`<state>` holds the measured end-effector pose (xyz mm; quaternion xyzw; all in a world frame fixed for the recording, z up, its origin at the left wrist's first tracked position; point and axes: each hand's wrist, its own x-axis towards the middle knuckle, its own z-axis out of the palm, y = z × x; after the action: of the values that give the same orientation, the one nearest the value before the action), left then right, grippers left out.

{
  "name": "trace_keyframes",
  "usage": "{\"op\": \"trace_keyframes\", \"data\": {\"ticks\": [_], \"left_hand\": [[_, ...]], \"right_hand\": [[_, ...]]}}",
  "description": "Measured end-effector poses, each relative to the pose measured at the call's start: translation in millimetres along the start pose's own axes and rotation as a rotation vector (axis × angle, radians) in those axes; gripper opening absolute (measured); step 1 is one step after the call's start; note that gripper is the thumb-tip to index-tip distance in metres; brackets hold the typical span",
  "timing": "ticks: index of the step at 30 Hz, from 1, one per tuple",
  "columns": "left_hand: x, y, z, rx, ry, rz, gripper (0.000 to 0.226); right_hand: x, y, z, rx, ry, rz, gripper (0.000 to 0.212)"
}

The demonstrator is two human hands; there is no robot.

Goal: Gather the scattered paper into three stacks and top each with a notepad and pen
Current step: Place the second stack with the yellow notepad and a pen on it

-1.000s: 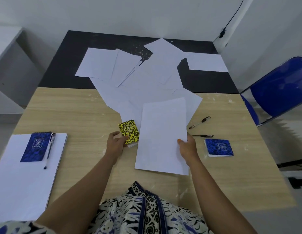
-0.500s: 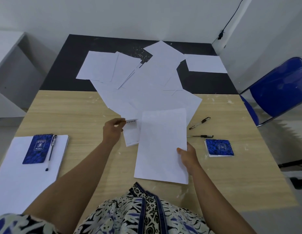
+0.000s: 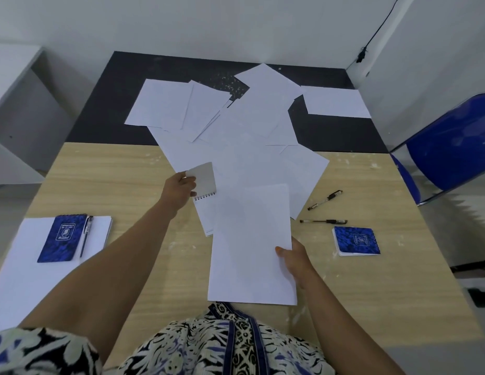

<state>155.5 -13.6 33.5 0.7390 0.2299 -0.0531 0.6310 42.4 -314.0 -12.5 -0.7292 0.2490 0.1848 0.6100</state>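
Note:
My right hand (image 3: 293, 262) pinches the right edge of a white paper stack (image 3: 252, 244) lying in front of me. My left hand (image 3: 179, 189) holds the cover of a spiral notepad (image 3: 204, 185) flipped back, its plain inner side up; the notepad's pages lie partly under the stack. Several loose white sheets (image 3: 236, 125) are strewn across the far middle of the table. On the left a finished paper stack (image 3: 24, 266) carries a blue notepad (image 3: 63, 238) and a pen (image 3: 86, 235). To the right lie two pens (image 3: 325, 199) (image 3: 324, 221) and another blue notepad (image 3: 356, 241).
The wooden table (image 3: 122, 180) meets a black tabletop (image 3: 122, 85) behind it. A blue chair (image 3: 449, 147) stands at the right edge. A grey desk (image 3: 11, 77) is at far left. A cable (image 3: 376, 31) hangs on the wall.
My left hand lifted the notepad's yellow patterned cover and swung it open away from me, showing its plain underside. My right hand stayed on the paper stack.

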Motion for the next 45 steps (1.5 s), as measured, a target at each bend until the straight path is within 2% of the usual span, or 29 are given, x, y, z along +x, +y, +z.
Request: {"op": "trace_keyframes", "data": {"ticks": [5, 9, 13, 21, 24, 29, 35, 36, 38, 40, 42, 45], "left_hand": [[5.9, -1.2, 0.6, 0.014, -0.008, 0.021, 0.037], [6.9, -0.6, 4.3, 0.016, -0.073, 0.044, 0.039], [4.3, -0.4, 5.3, 0.025, -0.123, 0.074, 0.037], [-8.5, -4.6, -3.5, 0.108, -0.166, 0.092, 0.04], [-17.0, -8.0, -3.9, 0.156, -0.175, 0.055, 0.043], [-28.9, -30.6, 0.3, 0.193, -0.182, -0.012, 0.035], [-40.4, -64.9, 4.2, 0.418, -0.309, -0.093, 0.036], [-39.9, -69.8, 5.5, 0.484, -0.28, -0.07, 0.036], [-37.3, -78.0, 9.2, 0.59, -0.116, -0.035, 0.036], [-38.4, -77.6, 11.5, 0.611, 0.027, -0.122, 0.048], [-38.3, -76.7, 11.0, 0.596, 0.056, -0.242, 0.058], [-33.0, -78.5, 6.6, 0.5, 0.004, -0.312, 0.062]], "right_hand": [[2.9, 1.1, -2.3, -0.062, -0.076, 0.021, 0.038], [5.4, -3.2, 6.7, -0.144, -0.161, 0.005, 0.04], [10.9, -12.4, 19.8, -0.185, -0.179, 0.015, 0.041], [24.9, -21.3, 46.1, -0.202, -0.093, 0.084, 0.036], [27.3, -19.8, 55.4, -0.173, -0.056, 0.107, 0.031], [28.4, -16.4, 65.8, -0.157, 0.016, 0.106, 0.026], [25.0, -17.1, 69.3, -0.175, 0.085, 0.091, 0.033], [24.3, -17.1, 69.6, -0.188, 0.083, 0.083, 0.033], [23.5, -16.4, 70.2, -0.254, 0.084, 0.056, 0.032], [23.1, -15.6, 71.0, -0.332, 0.098, 0.032, 0.031], [23.1, -15.6, 71.6, -0.377, 0.112, 0.015, 0.031], [24.6, -15.2, 72.4, -0.456, 0.128, -0.035, 0.034]]}}
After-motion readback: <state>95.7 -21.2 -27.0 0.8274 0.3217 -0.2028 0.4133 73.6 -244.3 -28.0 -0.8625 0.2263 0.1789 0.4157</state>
